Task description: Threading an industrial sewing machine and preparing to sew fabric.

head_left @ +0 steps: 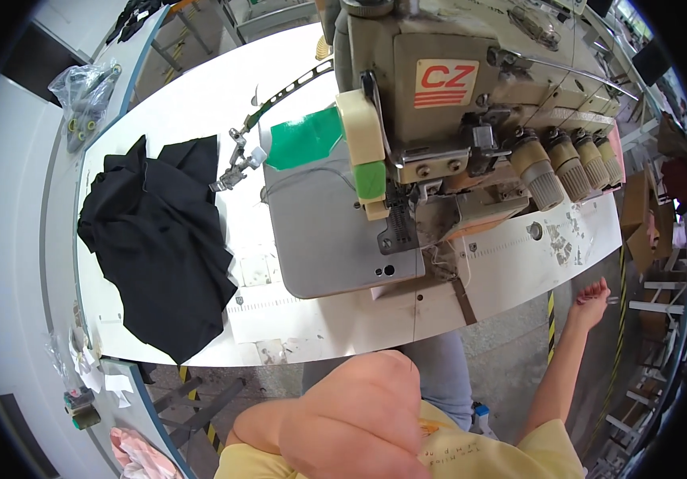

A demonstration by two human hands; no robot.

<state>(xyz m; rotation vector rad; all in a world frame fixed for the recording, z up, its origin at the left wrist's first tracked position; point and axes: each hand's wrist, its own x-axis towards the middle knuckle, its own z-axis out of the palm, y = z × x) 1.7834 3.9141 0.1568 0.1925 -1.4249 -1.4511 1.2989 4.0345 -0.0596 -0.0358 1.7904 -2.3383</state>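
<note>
My right arm reaches out past the table's right front edge, with my right hand [593, 303] over the floor. Its fingers are curled, and a small pale thing shows at them, too small to name. My left arm [351, 407] is bent up close in front of my chest; its hand is out of the picture. A crumpled black cloth piece [164, 239] lies at the left of the white sewing table [296, 327], touched by neither hand. Before me stands a beige overlock sewing machine [407, 88] with a grey metal plate [311, 231].
A green sheet [304, 140] lies behind the plate, near a jointed metal arm [236, 160]. Thread tension knobs [567, 164] line the machine's right side. At the left are a plastic bag [84, 100] and pink cloth [140, 455]. A cardboard box [643, 215] stands at right.
</note>
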